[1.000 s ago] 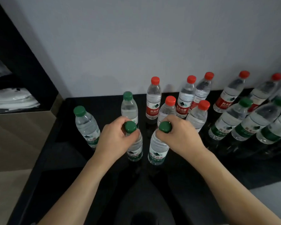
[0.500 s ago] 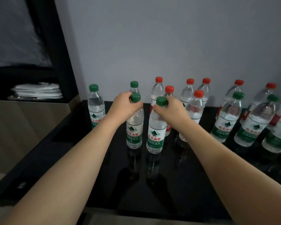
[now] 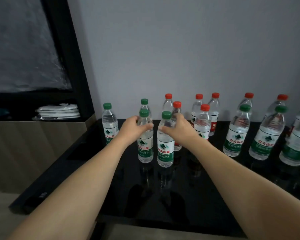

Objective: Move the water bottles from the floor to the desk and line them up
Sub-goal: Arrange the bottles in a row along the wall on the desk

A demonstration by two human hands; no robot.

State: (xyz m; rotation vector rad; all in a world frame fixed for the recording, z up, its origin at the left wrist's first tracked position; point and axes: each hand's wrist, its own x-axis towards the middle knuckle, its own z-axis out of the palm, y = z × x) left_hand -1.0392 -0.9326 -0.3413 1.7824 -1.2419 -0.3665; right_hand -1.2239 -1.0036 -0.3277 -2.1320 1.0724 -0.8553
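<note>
two hands on two green-capped bottles, glossy black surface

nearest: two bare forearms reaching forward over the black surface (image 3: 206, 196), reflections of bottles and arms visible in its gloss. left hand (image 3: 131, 128) wrapped around the shoulder of the left green-capped bottle (image 3: 145, 139), fingers curled and clamped on it below the cap. right hand (image 3: 179, 129) likewise gripping the upper body of the right green-capped bottle (image 3: 165, 141), fingers clamped around it. both bottles upright, bases on the surface, just beside each other, labels facing the camera.

behind and to the left: two more green-capped bottles (image 3: 109, 123), upright near the wall. behind the hands and rightward: a cluster of red-capped bottles (image 3: 204, 122), upright, close to the grey wall (image 3: 180, 49). to the right: a row of green-capped bottles (image 3: 237, 134), upright, in front of further red-capped ones.

far left: a dark shelf recess holding folded white items (image 3: 58, 110).
</note>
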